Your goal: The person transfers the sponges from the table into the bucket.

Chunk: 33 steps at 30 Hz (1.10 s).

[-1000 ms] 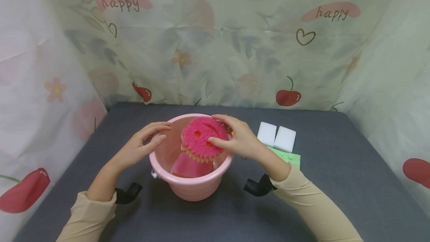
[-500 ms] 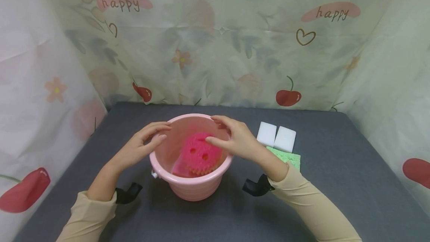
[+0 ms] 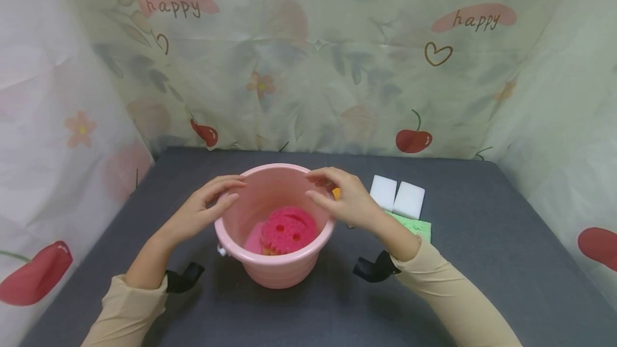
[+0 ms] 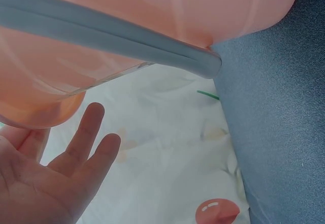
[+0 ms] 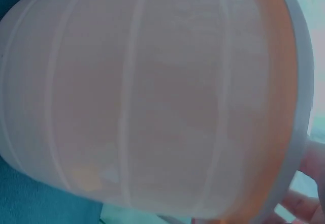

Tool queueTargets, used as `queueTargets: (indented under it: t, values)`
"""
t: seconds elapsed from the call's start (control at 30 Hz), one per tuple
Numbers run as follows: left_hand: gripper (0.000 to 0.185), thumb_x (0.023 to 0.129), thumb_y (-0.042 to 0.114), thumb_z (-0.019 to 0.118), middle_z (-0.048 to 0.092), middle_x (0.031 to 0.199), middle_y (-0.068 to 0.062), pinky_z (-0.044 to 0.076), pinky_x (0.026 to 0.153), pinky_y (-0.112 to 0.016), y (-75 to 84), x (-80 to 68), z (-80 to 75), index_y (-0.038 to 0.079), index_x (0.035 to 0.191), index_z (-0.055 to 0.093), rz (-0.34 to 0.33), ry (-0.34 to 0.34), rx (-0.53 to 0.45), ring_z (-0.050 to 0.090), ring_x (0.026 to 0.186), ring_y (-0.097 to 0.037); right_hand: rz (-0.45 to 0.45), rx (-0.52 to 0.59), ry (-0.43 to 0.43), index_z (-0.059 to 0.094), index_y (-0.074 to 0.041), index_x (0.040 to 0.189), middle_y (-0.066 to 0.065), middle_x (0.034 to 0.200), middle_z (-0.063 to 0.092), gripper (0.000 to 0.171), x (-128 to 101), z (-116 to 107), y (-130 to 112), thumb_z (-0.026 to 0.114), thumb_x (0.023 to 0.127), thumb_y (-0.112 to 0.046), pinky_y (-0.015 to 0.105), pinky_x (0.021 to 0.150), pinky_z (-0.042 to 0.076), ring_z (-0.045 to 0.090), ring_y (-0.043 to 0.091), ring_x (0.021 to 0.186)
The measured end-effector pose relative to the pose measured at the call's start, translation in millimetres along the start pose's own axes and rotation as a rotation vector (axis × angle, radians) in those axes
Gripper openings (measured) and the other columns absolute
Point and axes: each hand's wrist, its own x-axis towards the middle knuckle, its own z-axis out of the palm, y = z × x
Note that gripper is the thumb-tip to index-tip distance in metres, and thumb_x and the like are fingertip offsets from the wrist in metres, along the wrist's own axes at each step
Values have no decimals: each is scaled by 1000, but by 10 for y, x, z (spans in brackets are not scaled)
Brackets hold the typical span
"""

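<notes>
In the head view, a light pink bucket point(image 3: 277, 272) stands upright on the dark table. Inside it lies a round, bright pink face-shaped sponge point(image 3: 289, 232) with two eye holes and a mouth slit. A flat pink piece point(image 3: 253, 241) shows partly under the sponge's left side. My left hand point(image 3: 204, 205) rests at the bucket's left rim, fingers loosely extended; the left wrist view shows its fingers point(image 4: 84, 137) spread beside the rim. Over the right rim hangs my right hand point(image 3: 344, 197), holding nothing, thumb and fingers apart. The right wrist view is mostly bucket wall point(image 5: 172, 97).
Two white sponge blocks point(image 3: 383, 193) lie right of the bucket, with a green sponge point(image 3: 416, 226) in front of them. Something orange point(image 3: 336, 193) peeks out behind my right hand. A patterned curtain point(image 3: 318, 95) stands at the back and sides.
The pink sponge left my right hand and dropped to the bucket's bottom. My right hand has since shifted slightly right; my left hand keeps its place.
</notes>
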Motion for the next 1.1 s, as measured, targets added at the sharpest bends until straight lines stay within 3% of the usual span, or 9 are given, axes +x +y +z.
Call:
queueTargets:
  t: [0.2,0.27,0.4,0.47,0.83,0.93,1.1]
  values:
    - [33,95,20,53,47,138,-6,39,94,-16,-5,-5,0,12,127,55,7,3,-7,41,128,-24,27,27,16,60,-5,118,11,114,64,36,-51,-110,67,68,84,-14,40,88,52,62,23,100]
    - [33,95,21,53,47,138,-6,40,96,-19,-5,-6,0,11,127,55,9,6,-3,41,128,-24,43,18,19,60,-6,118,10,115,64,35,-72,-140,105,67,85,-15,41,88,51,61,24,102]
    - [34,95,22,53,47,138,-7,42,100,-40,-5,-7,-2,10,127,55,7,10,2,41,128,-25,59,-7,27,60,-7,119,10,117,63,35,-122,-190,179,66,86,-16,41,88,51,61,25,104]
    - [34,95,22,53,47,138,-6,42,100,-44,-4,-6,-3,10,127,55,2,10,4,41,128,-24,62,-21,30,59,-7,120,10,118,63,35,-149,-211,225,65,87,-16,41,88,51,60,25,104]
    - [34,95,21,53,47,139,-4,38,94,-14,-4,-3,-4,10,127,54,0,11,-4,41,128,-21,136,-49,38,57,-6,122,12,119,61,36,-270,-311,488,63,88,-15,48,90,48,58,28,105]
    - [33,95,18,53,47,138,-5,39,94,-14,-5,-3,-4,10,127,54,7,11,-3,41,128,-22,161,-60,42,56,-6,122,12,118,62,36,-296,-322,563,63,88,-16,48,91,48,59,28,105]
    - [33,95,17,53,47,138,-5,42,98,-29,-9,-3,2,10,127,54,4,10,-7,41,128,-22,182,-100,52,56,-5,123,14,118,62,38,-338,-329,691,63,89,-20,48,90,48,59,32,105]
